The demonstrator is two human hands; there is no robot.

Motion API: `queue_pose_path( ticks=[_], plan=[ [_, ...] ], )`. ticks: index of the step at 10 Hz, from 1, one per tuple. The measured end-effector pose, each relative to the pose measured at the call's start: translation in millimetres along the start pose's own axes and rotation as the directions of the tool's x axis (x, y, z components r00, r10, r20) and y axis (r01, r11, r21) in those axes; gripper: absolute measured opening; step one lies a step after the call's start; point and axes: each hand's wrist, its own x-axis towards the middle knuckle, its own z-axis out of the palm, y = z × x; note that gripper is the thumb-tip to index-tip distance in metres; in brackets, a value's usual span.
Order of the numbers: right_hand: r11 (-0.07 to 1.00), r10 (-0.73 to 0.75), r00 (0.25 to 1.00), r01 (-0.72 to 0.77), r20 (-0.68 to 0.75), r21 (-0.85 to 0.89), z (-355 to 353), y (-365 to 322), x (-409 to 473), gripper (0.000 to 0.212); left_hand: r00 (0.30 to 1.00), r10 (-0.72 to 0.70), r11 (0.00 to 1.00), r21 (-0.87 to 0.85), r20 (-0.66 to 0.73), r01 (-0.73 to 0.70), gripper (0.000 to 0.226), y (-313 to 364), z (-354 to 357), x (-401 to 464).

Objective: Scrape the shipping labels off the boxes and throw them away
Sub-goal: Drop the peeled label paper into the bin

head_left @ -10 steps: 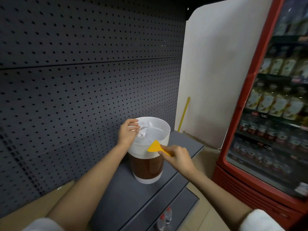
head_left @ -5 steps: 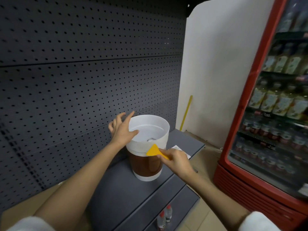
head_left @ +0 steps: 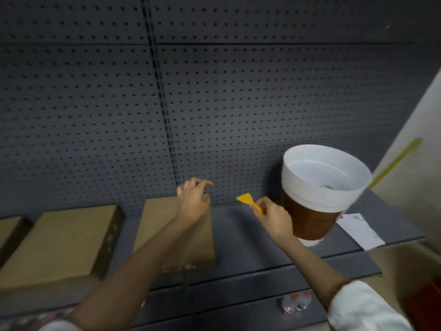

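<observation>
Three cardboard boxes lie flat along the grey shelf (head_left: 241, 237) in front of me, and the nearest one, the box (head_left: 164, 225) at about 7 o'clock from the bin, sits right under my left hand (head_left: 193, 204). That hand hangs over its far corner with fingers loosely curled and gripping nothing; I cannot tell whether the palm touches the cardboard. My guess is that it is placed there to steady the box while the tool works.

My right hand (head_left: 272, 218) pinches the handle of the yellow scraper (head_left: 247, 200), blade tipped up toward 10 o'clock and clear of every surface, which suits carrying it across, not scraping. The waste bin (head_left: 322, 187), white-lined over a brown body, stands at 3 o'clock from the scraper, just behind my right wrist, near enough for a short toss. Something small lies in its bottom, though I cannot make it out.

At 4 o'clock from the bin a white label sheet (head_left: 360, 230) rests on the shelf edge, half hidden by the bin's base. Its print is too blurred to read. The next box (head_left: 64, 242) at 9 o'clock has marks on its side face, likewise unreadable, and I see no label on either top from here. Two small red-capped bottles (head_left: 296, 304) stand on the lower shelf; no brand shows.
</observation>
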Motion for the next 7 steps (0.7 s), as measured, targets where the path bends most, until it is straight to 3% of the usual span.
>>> queue_pose_path(
  ticks=[4,5,7],
  plan=[
    [0.926,0.086,0.98,-0.013,0.178,-0.378,129.8,29.2,16.6,0.037,0.942,-0.334,0.937,-0.099,0.027,0.335,0.033,-114.0,-2.6,-56.9],
    [0.92,0.125,0.975,-0.045,0.183,-0.39,152.4,34.3,18.0,0.036,0.929,-0.365,0.918,-0.143,0.054,0.369,0.031,-127.9,5.4,-60.3],
    [0.926,0.184,0.972,-0.123,0.143,-0.357,169.2,33.2,17.3,0.036,0.956,-0.29,0.938,-0.18,0.053,0.295,0.036,-141.6,17.1,-57.0]
  ],
)
